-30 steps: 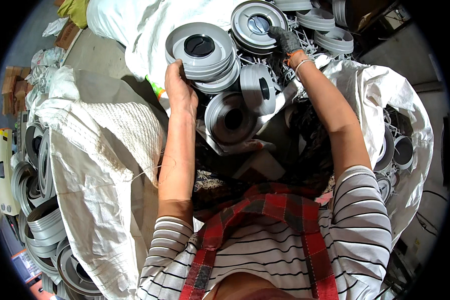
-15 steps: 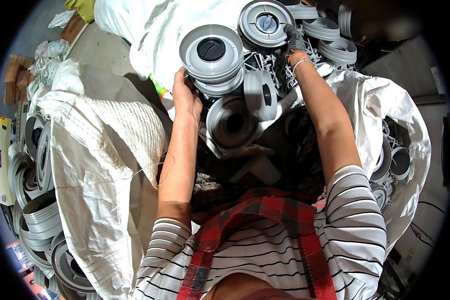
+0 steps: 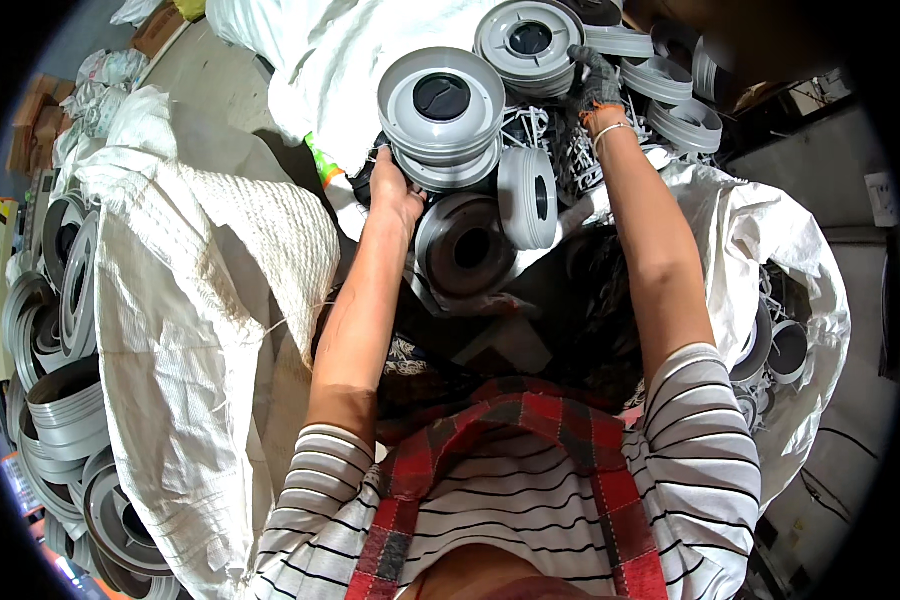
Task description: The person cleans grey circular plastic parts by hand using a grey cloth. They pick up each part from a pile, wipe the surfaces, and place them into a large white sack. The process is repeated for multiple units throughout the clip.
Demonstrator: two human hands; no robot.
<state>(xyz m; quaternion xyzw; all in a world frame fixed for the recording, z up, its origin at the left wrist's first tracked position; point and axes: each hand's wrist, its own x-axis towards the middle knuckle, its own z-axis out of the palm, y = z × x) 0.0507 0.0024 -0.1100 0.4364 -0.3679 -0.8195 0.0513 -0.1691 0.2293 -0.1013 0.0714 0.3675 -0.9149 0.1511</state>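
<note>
Two stacked round grey plastic housings (image 3: 395, 105) with a black centre cap stand in front of me. My left hand (image 3: 398, 190) is bare and closes around the lower edge of this stack from the left, its fingers partly hidden beneath. At the far side, my right hand (image 3: 598, 85), in a grey knitted glove, grips the right rim of a grey plastic disc (image 3: 505, 45) with a dark round centre. That disc lies on top of other similar rings. Between my arms lie a grey ring on its edge (image 3: 518, 200) and a dark-centred grey housing (image 3: 438, 245).
Large white woven sacks stand at left (image 3: 160, 330) and right (image 3: 810, 270); the right one holds grey parts. More grey rings (image 3: 65, 410) pile up at far left. Loose rings (image 3: 660, 80) and small white plastic scraps (image 3: 532, 125) lie beyond my right hand.
The stack at my left hand has shifted slightly right in view. The disc at my right hand now sits tilted less toward me, and the glove is slightly lower on its rim.
</note>
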